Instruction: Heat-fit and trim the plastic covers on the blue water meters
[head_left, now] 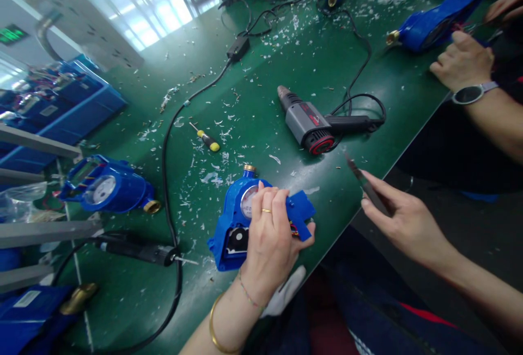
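My left hand (272,235) is closed over a blue water meter (232,202) near the table's front edge, covering part of its round dial. Beside the fingers, a flat blue plastic cover (301,208) sticks out to the right, with thin coloured wires under it and my thumb at its lower side. An opening in the meter's near side shows a black and white inner part (238,239). My right hand (402,219) is raised to the right of the meter, apart from it, pinching a dark slim pointed tool (370,187); its exact kind is unclear.
A heat gun (306,121) lies beyond the meter, a yellow-black screwdriver (207,138) left of it. A second water meter (106,189), a power screwdriver (139,251) and a black cable (164,153) occupy the left. A co-worker's hand (466,63) is at a blue meter (433,23). Scraps litter the table.
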`<state>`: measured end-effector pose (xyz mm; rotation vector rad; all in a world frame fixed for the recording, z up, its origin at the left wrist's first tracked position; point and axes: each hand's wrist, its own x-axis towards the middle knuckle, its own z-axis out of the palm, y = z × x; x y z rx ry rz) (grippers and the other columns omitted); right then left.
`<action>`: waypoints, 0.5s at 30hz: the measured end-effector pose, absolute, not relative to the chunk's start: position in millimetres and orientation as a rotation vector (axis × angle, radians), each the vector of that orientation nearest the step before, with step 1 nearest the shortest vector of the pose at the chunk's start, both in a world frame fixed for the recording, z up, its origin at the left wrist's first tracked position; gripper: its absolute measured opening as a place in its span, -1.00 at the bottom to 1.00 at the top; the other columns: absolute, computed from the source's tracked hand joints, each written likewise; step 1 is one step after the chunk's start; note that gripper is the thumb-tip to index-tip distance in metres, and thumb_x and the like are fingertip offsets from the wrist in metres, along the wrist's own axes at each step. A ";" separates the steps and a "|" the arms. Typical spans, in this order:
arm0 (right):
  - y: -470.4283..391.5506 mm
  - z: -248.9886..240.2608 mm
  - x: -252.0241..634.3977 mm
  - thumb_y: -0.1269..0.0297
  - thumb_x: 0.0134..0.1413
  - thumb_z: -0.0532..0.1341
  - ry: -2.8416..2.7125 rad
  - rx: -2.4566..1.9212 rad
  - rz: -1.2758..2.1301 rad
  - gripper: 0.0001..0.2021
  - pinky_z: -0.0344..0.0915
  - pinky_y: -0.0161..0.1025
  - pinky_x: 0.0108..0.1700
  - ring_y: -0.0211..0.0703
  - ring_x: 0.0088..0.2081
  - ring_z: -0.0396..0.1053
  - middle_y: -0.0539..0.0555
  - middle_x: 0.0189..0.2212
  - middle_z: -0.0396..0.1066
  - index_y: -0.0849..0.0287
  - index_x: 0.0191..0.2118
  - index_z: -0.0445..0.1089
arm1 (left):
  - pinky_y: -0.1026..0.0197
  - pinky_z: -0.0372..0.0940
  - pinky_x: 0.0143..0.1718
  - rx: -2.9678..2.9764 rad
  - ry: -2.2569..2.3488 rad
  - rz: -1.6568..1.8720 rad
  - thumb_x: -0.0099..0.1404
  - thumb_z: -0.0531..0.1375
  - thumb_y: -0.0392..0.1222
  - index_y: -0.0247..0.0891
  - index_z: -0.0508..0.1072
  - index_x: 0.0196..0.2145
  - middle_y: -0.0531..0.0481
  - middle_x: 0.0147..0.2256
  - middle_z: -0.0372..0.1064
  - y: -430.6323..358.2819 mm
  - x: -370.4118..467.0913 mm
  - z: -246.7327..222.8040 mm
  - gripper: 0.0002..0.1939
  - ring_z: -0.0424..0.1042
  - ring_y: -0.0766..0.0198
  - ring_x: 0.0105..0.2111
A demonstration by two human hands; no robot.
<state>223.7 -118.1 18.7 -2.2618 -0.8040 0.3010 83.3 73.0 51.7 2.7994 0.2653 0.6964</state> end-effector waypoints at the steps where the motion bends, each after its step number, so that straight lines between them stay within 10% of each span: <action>1: -119.9 17.9 229.0 0.18 0.21 0.12 -0.912 -2.337 0.297 -0.46 0.46 -0.13 -0.15 -0.06 -0.20 0.48 0.14 -0.12 0.46 0.14 0.29 0.25 | -0.22 0.34 0.09 2.791 0.277 0.697 0.18 0.31 -0.17 -0.45 0.25 0.01 -0.25 -0.16 0.35 72.9 83.1 51.4 -0.48 0.34 -0.03 -0.07; 15: -132.2 26.8 208.2 0.26 0.20 0.08 -1.240 -2.326 0.586 -0.45 0.41 -0.18 -0.18 -0.18 -0.25 0.42 0.06 -0.20 0.34 0.00 0.31 0.17 | -0.25 0.35 0.06 2.811 0.292 0.705 0.22 0.28 -0.15 -0.42 0.24 0.03 -0.26 -0.14 0.36 72.3 83.2 50.5 -0.49 0.34 -0.05 -0.06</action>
